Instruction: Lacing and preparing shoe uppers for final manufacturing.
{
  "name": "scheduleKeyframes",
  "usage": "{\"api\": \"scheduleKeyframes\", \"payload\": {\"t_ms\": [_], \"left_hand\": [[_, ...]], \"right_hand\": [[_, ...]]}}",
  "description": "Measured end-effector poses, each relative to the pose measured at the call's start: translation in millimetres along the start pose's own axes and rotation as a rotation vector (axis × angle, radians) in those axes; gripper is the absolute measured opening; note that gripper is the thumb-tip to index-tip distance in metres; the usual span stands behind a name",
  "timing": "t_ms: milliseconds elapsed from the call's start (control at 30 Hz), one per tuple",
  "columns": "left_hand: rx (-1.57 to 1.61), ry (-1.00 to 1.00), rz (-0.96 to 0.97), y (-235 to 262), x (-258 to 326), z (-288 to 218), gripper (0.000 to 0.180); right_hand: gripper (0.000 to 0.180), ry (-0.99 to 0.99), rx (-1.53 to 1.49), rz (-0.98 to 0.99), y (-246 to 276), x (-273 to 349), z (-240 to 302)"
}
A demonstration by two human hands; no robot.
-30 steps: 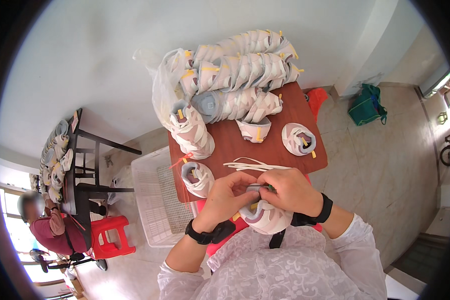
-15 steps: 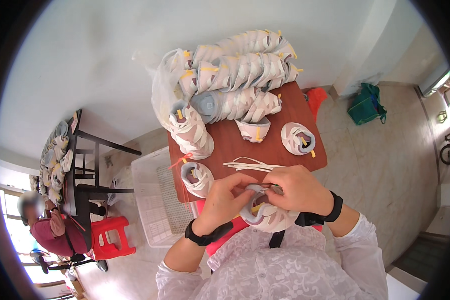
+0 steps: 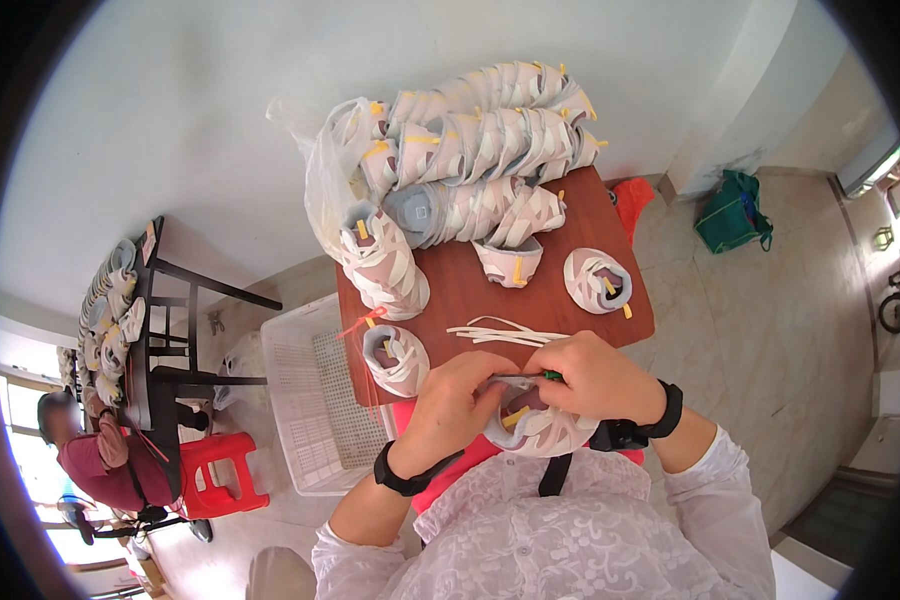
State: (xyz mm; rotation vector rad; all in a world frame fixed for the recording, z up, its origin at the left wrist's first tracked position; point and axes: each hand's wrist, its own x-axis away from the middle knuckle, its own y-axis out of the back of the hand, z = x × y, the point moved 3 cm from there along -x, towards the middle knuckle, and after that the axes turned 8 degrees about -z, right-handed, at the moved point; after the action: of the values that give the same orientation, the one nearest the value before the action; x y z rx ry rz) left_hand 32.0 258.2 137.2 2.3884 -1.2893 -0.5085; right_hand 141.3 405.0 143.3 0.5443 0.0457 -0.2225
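Note:
Close to my body, a pink and white shoe upper (image 3: pixel 550 432) with a grey lining and yellow tab is held between both hands. My left hand (image 3: pixel 457 398) pinches the near-left part of its opening edge, fingers closed. My right hand (image 3: pixel 605 378) is closed at the same edge, with a small green-ended thin tool (image 3: pixel 552 375) in its fingers; the tool's tip is hidden. Just beyond my hands, loose white shoelaces (image 3: pixel 495 332) lie on the red-brown table (image 3: pixel 460 290). One laced upper (image 3: pixel 395 358) stands at the left, another (image 3: pixel 597 281) at the right.
Rows of nested uppers (image 3: pixel 490 140) fill the table's back, beside a clear plastic bag (image 3: pixel 320 190). A white plastic crate (image 3: pixel 295 400) stands at the left. Farther left, a person (image 3: pixel 120 460) sits by a black table and red stool (image 3: pixel 225 475). A green bag (image 3: pixel 735 212) lies on the floor.
My hands stay on the shoe upper's edge, with slight finger shifts; more of the green end shows. A pale rounded shape has come into view at the lower left.

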Motion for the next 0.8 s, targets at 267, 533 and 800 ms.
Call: {"api": "scheduleKeyframes", "payload": {"t_ms": [267,533,800], "left_hand": [[-0.078,-0.088,-0.008,3,-1,-2,0.023],[0.096,0.148,0.022,0,-1,-4,0.021],[0.078,0.125,-0.006,2,0,-8,0.019]], "right_hand": [[0.013,0.087,0.100,-0.061,-8,1,-4],[0.013,0.072,0.218,-0.168,-17,8,-4],[0.016,-0.035,0.213,-0.392,-24,15,-1]]}}
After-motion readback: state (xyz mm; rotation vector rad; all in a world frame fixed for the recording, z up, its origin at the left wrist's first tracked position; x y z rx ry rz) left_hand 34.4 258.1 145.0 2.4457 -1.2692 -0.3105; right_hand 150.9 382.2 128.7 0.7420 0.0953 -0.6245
